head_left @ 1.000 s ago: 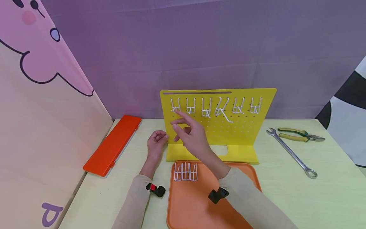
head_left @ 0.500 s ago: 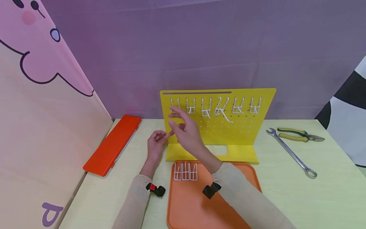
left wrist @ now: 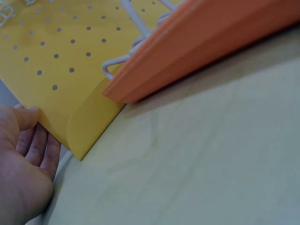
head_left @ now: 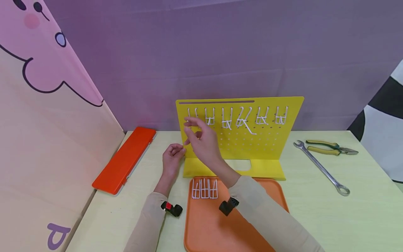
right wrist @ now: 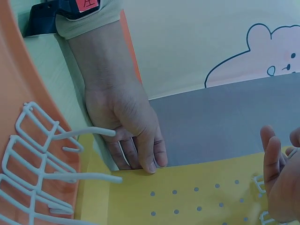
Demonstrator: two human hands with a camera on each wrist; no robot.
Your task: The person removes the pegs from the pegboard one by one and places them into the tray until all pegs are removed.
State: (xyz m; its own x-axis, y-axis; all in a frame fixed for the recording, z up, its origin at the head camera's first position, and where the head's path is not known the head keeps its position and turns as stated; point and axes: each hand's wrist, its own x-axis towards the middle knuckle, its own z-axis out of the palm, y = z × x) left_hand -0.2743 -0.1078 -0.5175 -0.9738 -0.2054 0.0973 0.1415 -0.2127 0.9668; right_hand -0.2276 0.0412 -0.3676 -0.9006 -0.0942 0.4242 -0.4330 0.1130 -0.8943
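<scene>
A yellow pegboard (head_left: 264,148) stands upright with several white wire hooks (head_left: 226,122) in a row along its top. My left hand (head_left: 171,162) pinches the board's left edge low down between thumb and fingers, as the left wrist view shows (left wrist: 28,164). My right hand (head_left: 206,143) is in front of the board's upper left, fingers loosely bent and thumb apart, nothing seen between them. Behind its fingertips the leftmost hook (head_left: 196,111) is partly hidden. The fourth hook from the left hangs askew, its long prong slanting to the right.
An orange tray (head_left: 214,232) lies before the board, with three white hooks (head_left: 204,190) at its top left corner. To the left is a red case (head_left: 126,159); on the right lie a wrench (head_left: 321,168) and yellow-handled pliers (head_left: 330,148).
My right hand has shifted slightly left across the leftmost hook, dipping its lower fingers near the left hand and drawing them back. The left hand has stayed on the board's edge.
</scene>
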